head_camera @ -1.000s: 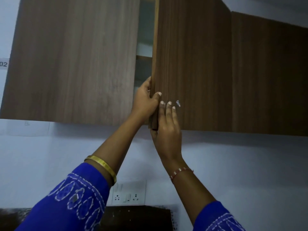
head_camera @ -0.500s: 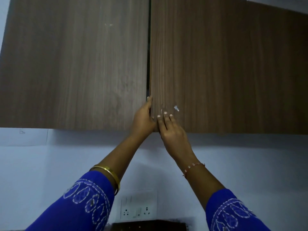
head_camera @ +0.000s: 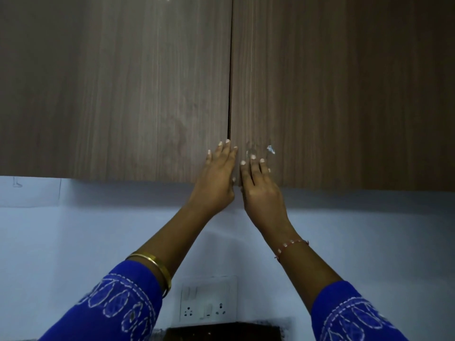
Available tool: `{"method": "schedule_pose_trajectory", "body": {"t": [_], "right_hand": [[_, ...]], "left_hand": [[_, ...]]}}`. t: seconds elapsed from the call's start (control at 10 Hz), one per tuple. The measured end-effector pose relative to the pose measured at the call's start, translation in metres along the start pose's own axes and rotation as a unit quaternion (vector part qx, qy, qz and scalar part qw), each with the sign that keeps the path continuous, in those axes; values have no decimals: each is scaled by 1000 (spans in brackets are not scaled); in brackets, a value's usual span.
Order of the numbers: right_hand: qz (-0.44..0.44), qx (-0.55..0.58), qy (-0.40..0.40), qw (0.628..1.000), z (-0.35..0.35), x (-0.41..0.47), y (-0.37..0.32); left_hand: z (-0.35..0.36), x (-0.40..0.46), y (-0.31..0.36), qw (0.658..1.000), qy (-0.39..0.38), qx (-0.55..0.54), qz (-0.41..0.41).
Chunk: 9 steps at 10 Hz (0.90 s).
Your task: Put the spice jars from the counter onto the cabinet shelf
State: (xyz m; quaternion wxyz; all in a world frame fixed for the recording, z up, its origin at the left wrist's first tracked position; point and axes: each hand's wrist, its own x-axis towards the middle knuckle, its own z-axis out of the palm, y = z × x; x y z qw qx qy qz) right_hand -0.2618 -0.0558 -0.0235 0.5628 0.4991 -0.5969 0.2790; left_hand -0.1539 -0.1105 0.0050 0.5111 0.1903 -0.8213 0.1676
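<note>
Head view, your left hand: your left hand [head_camera: 216, 178] lies flat with straight fingers on the lower inner corner of the left cabinet door [head_camera: 118, 89], holding nothing.
Head view, your right hand: your right hand [head_camera: 261, 190] lies just beside it, fingers extended against the right cabinet door [head_camera: 344, 89], empty.
Doors: both closed, meeting at the seam [head_camera: 230, 82] above your fingertips.
Spice jars and shelf: you cannot see either; the doors block the inside.
Around: a white fleck [head_camera: 270, 150] just right of your right fingertips; a switch and socket plate [head_camera: 208, 301] on the wall [head_camera: 73, 242] below your wrists.
</note>
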Motion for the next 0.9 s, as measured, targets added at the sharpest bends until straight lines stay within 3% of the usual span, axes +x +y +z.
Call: {"method": "schedule_pose_trajectory", "body": {"t": [0.4, 0.6, 0.9], "right_hand": [[2, 38, -107, 994, 10, 2, 0], [22, 73, -115, 990, 0, -1, -3], [11, 46, -136, 990, -26, -12, -5]], "left_hand": [[4, -4, -9, 996, -29, 81, 27], [5, -15, -7, 995, -40, 90, 23], [-20, -27, 6, 995, -100, 0, -23]]}}
